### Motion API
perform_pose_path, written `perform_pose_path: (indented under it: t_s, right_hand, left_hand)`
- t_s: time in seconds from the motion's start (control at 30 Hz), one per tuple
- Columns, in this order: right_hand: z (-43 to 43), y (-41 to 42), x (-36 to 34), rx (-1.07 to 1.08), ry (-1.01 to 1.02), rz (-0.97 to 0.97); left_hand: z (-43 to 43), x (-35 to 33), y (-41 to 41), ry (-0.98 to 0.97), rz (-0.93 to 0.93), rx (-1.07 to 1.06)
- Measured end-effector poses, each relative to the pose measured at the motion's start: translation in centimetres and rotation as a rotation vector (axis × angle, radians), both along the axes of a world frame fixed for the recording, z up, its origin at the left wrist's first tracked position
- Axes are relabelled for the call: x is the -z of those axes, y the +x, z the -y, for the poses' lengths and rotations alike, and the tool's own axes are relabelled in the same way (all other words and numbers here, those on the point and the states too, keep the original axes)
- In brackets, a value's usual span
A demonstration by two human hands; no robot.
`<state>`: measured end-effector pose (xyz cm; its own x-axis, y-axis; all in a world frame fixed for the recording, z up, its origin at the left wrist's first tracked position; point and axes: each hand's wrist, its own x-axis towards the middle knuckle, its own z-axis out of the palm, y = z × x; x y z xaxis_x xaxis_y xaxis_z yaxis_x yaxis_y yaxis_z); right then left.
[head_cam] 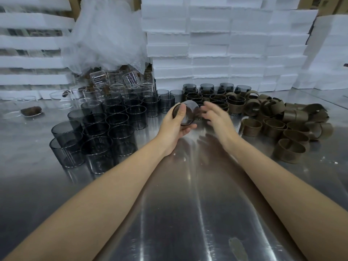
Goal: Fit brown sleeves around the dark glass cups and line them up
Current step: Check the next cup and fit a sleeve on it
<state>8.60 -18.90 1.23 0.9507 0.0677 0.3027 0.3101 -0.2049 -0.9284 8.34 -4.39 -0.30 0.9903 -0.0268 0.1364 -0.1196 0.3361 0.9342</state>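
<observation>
The one wide-angle view looks from the person's head, forward and obliquely down onto the shiny steel tabletop [188,213]. It sits close: both bare forearms run up from the bottom corners to the left hand [176,123] and right hand [216,117] mid-frame, and the wall of stacked white foam slabs [211,46] closes the top.

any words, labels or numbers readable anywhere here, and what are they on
No text can be read.
Clear glasses: faint printed scale lines, too blurred to read.
Cardboard at top right: dark marks, too blurred to read.
Dark cup in the left hand, brown sleeves, foam blocks: no print seen.
</observation>
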Motion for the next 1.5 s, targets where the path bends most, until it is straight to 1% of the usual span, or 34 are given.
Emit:
perform_pose_path:
  t_s: [0.03,0.07,0.13,0.17,0.2,0.27,0.3,0.37,0.43,0.5,0.57,0.67,0.8,0.87,0.93,1.0,1.07,1.13,1.17,1.23,1.37,1.5]
  right_hand:
    - [0.4,0.2,-0.2,0.133,0.004,0.007]
    - [0.9,0.5,-0.2,0.286,-0.052,0.019]
    - [2.5,1.1,0.2,0.552,-0.341,0.051]
    - [3.4,1.3,0.3,0.632,-0.497,0.049]
    - [4.1,1.5,0.3,0.673,-0.594,0.006]
    - [4.9,1.8,0.2,0.673,-0.667,-0.119]
    - [4.9,1.9,0.3,0.652,-0.686,-0.141]
    - [4.4,1.7,0.4,0.612,-0.659,-0.076]
    - [3.6,1.3,0.3,0.561,-0.523,-0.004]
    - [3.0,1.2,0.3,0.516,-0.426,0.026]
    - [2.9,1.4,0.2,0.474,-0.409,0.049]
    - [2.9,1.5,0.4,0.431,-0.457,0.015]
    - [3.0,1.6,0.2,0.451,-0.549,-0.127]
    - [3.1,1.5,0.1,0.452,-0.6,-0.135]
    - [3.0,1.3,0.2,0.497,-0.627,-0.078]
    - [2.8,1.2,0.3,0.566,-0.6,0.037]
    - [2.7,1.2,0.1,0.598,-0.466,0.182]
    - [2.5,1.1,-0.3,0.575,-0.325,0.343]
    - [2.3,1.0,-0.5,0.546,-0.288,0.413]
    - [1.9,0.7,-0.6,0.478,-0.313,0.519]
    - [1.1,0.2,-0.2,0.348,-0.499,0.693]
    - [0.8,-0.1,-0.2,0.354,-0.492,0.766]
  left_hand:
    - [0.0,0.0,0.0,0.023,-0.009,-0.029]
    - [0.1,0.0,0.0,0.051,-0.017,-0.061]
    - [0.2,0.0,0.0,0.12,-0.011,-0.117]
    - [0.3,0.1,0.0,0.152,0.002,-0.131]
    - [0.3,0.1,-0.1,0.176,0.015,-0.132]
    - [0.4,0.2,-0.2,0.213,0.033,-0.111]
    - [0.4,0.2,-0.2,0.224,0.04,-0.103]
    - [0.5,0.1,-0.3,0.23,0.044,-0.1]
    - [0.6,-0.1,-0.4,0.226,0.04,-0.097]
    - [0.7,-0.1,-0.5,0.221,0.039,-0.075]
    - [0.8,-0.1,-0.6,0.208,0.033,-0.059]
    - [0.9,0.1,-0.2,0.188,0.0,-0.052]
    - [0.8,0.0,0.2,0.14,-0.057,-0.046]
    - [0.7,0.0,0.0,0.161,-0.044,-0.049]
    - [0.7,0.0,-0.1,0.199,-0.012,-0.052]
    - [0.7,0.2,-0.2,0.198,0.015,-0.04]
    - [0.8,0.2,-0.3,0.166,0.025,-0.031]
    - [0.8,0.1,-0.5,0.149,0.019,-0.036]
    - [0.8,0.1,-0.5,0.153,0.016,-0.041]
    - [0.9,-0.1,-0.6,0.183,0.016,-0.049]
    - [1.0,-0.8,-1.4,0.178,-0.025,-0.024]
    - [1.3,-0.6,-1.5,0.305,0.048,0.0]
